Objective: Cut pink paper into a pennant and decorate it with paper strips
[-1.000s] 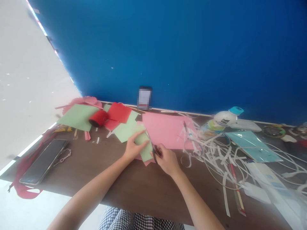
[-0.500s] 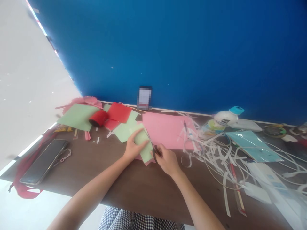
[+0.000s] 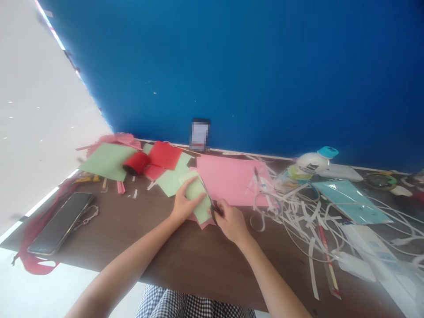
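Note:
My left hand (image 3: 186,201) grips a light green piece of paper (image 3: 196,194), thumb across its front and fingers along its upper left side. In my right hand (image 3: 231,221) is a pair of scissors (image 3: 216,212), its handles wrapped by my fingers. The blades lie along the paper's right edge, pointing up and away from me; whether they are parted is too blurred to see. A pink corner of paper (image 3: 207,223) shows below the green piece. Behind my hands a large pink sheet (image 3: 228,179) lies on the table.
At left are a phone (image 3: 61,223), a red roll (image 3: 136,163), red paper (image 3: 164,154) and green sheets (image 3: 107,161). A white bottle with a blue cap (image 3: 313,162), tangled paper strips (image 3: 300,212), cables and a teal packet (image 3: 353,201) crowd the right. A blue wall (image 3: 232,66) rises behind.

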Available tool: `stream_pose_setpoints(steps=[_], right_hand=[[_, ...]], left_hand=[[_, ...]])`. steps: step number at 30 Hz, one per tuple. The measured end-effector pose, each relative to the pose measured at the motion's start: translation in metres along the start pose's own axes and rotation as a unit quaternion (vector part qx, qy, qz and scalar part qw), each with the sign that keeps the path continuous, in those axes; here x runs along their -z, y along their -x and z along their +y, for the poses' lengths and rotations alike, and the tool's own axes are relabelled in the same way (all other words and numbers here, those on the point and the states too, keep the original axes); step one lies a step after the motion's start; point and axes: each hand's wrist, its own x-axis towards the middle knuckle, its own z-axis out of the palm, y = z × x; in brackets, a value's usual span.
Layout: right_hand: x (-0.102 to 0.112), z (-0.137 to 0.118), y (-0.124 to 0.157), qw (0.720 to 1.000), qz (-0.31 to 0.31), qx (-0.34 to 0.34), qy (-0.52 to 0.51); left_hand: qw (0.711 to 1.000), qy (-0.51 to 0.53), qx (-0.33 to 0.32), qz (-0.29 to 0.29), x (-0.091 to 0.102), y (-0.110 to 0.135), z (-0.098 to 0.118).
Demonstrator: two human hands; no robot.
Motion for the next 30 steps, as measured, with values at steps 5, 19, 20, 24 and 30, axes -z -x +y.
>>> stream_pose_setpoints(steps=[5,19,20,24,30], right_hand=[[-0.0004,0.0004,0.0,1.0,-0.002,0.004,0.009],[0.0016,-0.0004,0.0001,1.0,-0.003,-0.002,0.008],[0.0015,-0.0004,0.0001,1.0,-0.003,-0.002,0.008],[0.0007,0.0003,-0.0001,1.0,0.002,0.002,0.02],[-0.0006,0.0013,-0.0003,1.0,-0.002,0.002,0.03]], left_hand=[[1.0,-0.005,-0.001,0.003,-0.0004,0.0006,0.0006],[1.0,-0.002,0.004,0.003,-0.0004,0.0011,0.0008],[1.0,-0.002,0.005,0.004,-0.0004,0.0011,0.0004],[1.0,-0.001,0.005,0.004,-0.0001,0.0009,-0.0003],[1.0,0.0,0.001,0.003,-0.0001,0.0003,0.0002]])
